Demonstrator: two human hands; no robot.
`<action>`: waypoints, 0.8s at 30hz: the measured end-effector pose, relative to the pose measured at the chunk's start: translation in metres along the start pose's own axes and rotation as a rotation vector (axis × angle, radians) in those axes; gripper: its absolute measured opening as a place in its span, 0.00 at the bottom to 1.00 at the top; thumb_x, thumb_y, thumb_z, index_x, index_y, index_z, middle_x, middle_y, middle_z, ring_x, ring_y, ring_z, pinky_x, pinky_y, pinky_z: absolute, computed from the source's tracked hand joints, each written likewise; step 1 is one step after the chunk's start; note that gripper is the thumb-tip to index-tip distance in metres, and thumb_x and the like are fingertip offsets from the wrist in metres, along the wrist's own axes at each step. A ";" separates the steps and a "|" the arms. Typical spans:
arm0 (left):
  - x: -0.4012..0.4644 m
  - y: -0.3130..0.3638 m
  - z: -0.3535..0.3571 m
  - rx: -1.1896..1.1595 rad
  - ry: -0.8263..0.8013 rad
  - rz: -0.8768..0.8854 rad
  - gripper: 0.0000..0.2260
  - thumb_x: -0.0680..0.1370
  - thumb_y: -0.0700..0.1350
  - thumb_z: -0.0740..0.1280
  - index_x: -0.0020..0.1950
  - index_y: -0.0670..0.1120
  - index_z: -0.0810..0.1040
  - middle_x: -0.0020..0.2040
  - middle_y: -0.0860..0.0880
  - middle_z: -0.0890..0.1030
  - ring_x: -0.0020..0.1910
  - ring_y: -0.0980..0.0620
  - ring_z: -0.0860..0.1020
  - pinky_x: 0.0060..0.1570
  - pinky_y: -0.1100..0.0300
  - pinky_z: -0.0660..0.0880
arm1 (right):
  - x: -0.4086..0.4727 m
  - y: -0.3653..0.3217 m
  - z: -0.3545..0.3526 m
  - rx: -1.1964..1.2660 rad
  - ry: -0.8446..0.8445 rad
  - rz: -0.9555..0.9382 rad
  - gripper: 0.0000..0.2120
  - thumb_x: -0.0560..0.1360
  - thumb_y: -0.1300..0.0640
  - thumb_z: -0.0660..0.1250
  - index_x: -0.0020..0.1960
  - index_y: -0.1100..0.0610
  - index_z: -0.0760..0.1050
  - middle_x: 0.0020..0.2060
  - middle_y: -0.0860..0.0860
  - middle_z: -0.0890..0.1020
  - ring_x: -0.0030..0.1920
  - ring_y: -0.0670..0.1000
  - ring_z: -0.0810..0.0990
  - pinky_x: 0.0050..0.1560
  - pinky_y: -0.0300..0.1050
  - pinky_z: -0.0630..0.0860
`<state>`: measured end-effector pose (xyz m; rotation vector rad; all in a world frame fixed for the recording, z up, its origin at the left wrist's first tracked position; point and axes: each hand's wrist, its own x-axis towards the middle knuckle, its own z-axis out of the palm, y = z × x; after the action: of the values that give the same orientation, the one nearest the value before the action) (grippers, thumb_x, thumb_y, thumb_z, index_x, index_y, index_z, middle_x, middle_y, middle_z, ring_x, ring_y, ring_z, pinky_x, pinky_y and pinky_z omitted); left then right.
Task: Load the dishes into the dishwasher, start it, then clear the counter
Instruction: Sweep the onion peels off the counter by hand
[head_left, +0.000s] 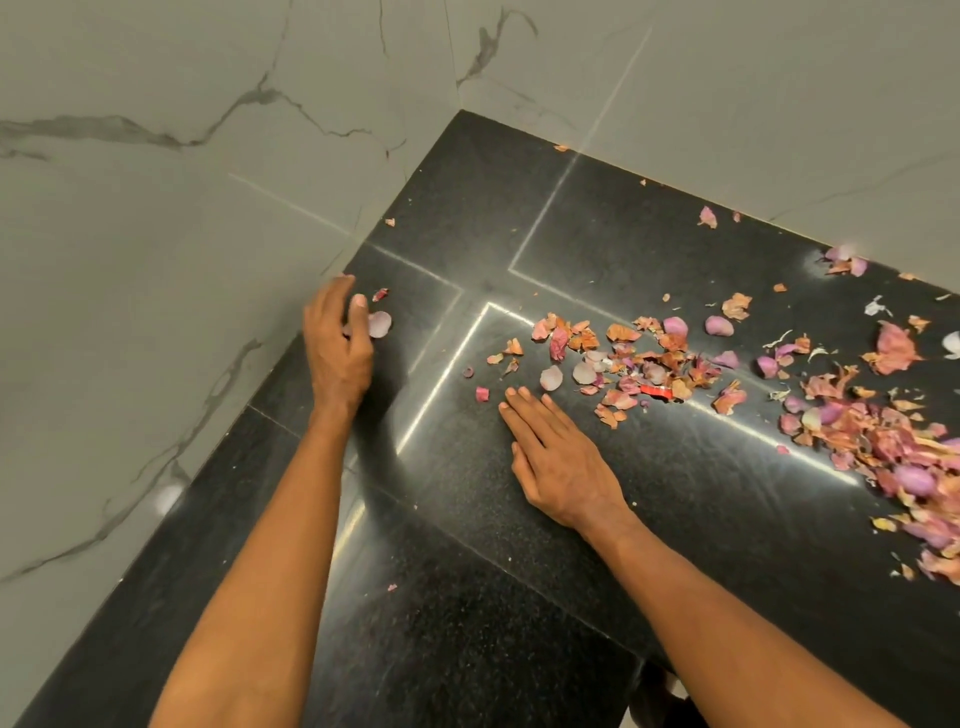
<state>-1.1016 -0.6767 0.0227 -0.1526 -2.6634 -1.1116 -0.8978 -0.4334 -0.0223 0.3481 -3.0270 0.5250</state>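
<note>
R hand flat on glossy black granite counter; L hand fingers curled beside papery onion peels.

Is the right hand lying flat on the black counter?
Yes: the right hand lies palm down with straight fingers on the black counter, just short of the scattered onion peels.

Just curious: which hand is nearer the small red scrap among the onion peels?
Right. The right hand lies flat just left of the red scrap; the left hand is far off by the wall.
</note>
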 end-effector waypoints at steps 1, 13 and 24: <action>0.005 -0.010 -0.004 0.031 0.015 -0.008 0.19 0.85 0.52 0.57 0.69 0.43 0.76 0.68 0.45 0.77 0.66 0.49 0.73 0.67 0.59 0.65 | 0.000 -0.001 0.000 0.005 0.004 -0.002 0.27 0.84 0.53 0.57 0.80 0.62 0.63 0.81 0.58 0.63 0.82 0.54 0.59 0.82 0.54 0.58; -0.014 0.027 0.048 0.191 -0.445 0.140 0.26 0.85 0.57 0.50 0.81 0.47 0.60 0.82 0.47 0.58 0.81 0.50 0.51 0.80 0.44 0.47 | 0.001 -0.001 0.002 -0.006 0.016 -0.015 0.28 0.83 0.53 0.57 0.81 0.62 0.63 0.81 0.59 0.63 0.82 0.55 0.58 0.81 0.56 0.58; -0.046 0.077 0.059 -0.140 -0.113 -0.160 0.24 0.87 0.53 0.50 0.78 0.43 0.67 0.79 0.45 0.64 0.80 0.52 0.59 0.79 0.48 0.54 | -0.004 0.000 0.002 0.000 0.076 -0.072 0.24 0.78 0.59 0.62 0.73 0.64 0.73 0.75 0.62 0.72 0.78 0.59 0.67 0.79 0.57 0.62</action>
<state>-1.0537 -0.5805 0.0229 -0.0291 -2.7362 -1.3792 -0.8941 -0.4333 -0.0244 0.4249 -2.9290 0.5204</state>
